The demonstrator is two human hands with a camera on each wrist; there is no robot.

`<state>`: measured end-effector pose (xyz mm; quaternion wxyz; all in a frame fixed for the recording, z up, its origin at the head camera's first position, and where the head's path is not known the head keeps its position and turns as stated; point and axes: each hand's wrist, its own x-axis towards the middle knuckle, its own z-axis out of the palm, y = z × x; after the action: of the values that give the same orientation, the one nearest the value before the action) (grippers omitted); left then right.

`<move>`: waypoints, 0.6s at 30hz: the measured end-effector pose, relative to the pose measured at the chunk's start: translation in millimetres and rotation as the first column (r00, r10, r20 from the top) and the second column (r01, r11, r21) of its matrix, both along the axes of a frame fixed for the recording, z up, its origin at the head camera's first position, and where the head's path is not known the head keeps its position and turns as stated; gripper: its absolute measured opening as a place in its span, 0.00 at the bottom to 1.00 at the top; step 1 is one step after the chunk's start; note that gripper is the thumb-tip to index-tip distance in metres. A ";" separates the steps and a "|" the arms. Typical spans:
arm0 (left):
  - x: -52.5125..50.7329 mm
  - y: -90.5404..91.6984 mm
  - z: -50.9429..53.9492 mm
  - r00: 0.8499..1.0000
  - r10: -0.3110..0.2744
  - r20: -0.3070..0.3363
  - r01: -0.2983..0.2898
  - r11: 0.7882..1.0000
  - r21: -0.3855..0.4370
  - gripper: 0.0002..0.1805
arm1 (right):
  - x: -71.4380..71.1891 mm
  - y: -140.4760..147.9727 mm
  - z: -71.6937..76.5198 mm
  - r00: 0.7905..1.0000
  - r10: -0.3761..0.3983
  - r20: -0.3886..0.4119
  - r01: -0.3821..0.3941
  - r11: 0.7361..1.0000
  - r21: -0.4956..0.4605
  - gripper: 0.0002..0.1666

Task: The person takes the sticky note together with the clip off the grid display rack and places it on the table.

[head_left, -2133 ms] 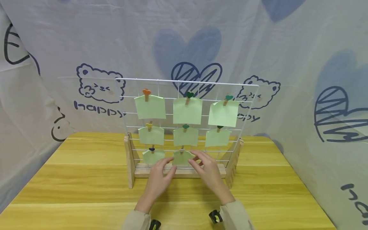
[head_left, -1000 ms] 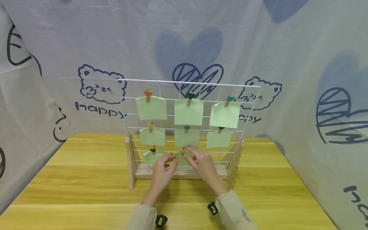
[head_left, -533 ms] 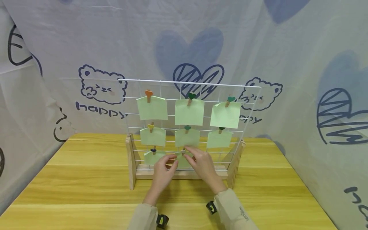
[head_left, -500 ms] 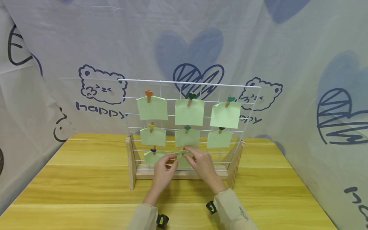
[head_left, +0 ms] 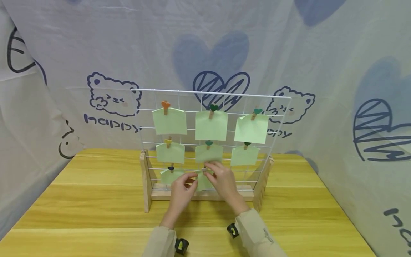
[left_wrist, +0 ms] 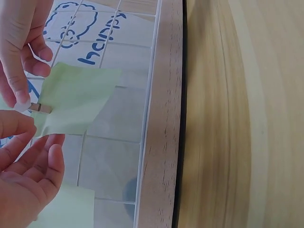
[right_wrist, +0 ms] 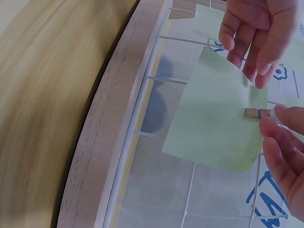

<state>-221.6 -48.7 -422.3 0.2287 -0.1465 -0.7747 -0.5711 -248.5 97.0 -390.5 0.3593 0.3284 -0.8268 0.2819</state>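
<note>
A pale green paper note (head_left: 203, 182) hangs at the bottom middle of a white wire grid. My right hand (head_left: 222, 180) pinches a small clothespin (right_wrist: 253, 112) with a white heart at the note's top edge. In the left wrist view, the clothespin's wooden tip (left_wrist: 43, 109) lies over the paper. My left hand (head_left: 182, 189) holds the note's upper left corner, with some fingertips behind it. Its thumb stands apart, below that corner. To the left hangs another green note (head_left: 170, 176) under a dark blue heart clothespin (head_left: 171, 169), partly covered by my left hand.
The wire grid (head_left: 218, 93) stands in a wooden base (head_left: 242, 195) on a wood-grain table (head_left: 80, 207). Two upper rows of green notes hang from heart clothespins. Behind is a printed cloth (head_left: 144, 46).
My right hand has moved left and slightly up from beside the note onto the clothespin. The note's lower edge has shifted down a little. My left hand has barely moved lately.
</note>
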 end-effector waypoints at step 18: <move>-5.2 5.4 0.3 0.997 0.012 0.081 -0.020 0.995 0.099 0.06 | 3.0 -3.9 0.7 0.998 -0.030 0.046 0.031 0.999 -0.009 0.09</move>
<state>-226.8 -43.3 -422.0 0.2091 -0.1056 -0.7549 -0.6125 -245.5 93.1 -389.8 0.3459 0.3075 -0.8385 0.2877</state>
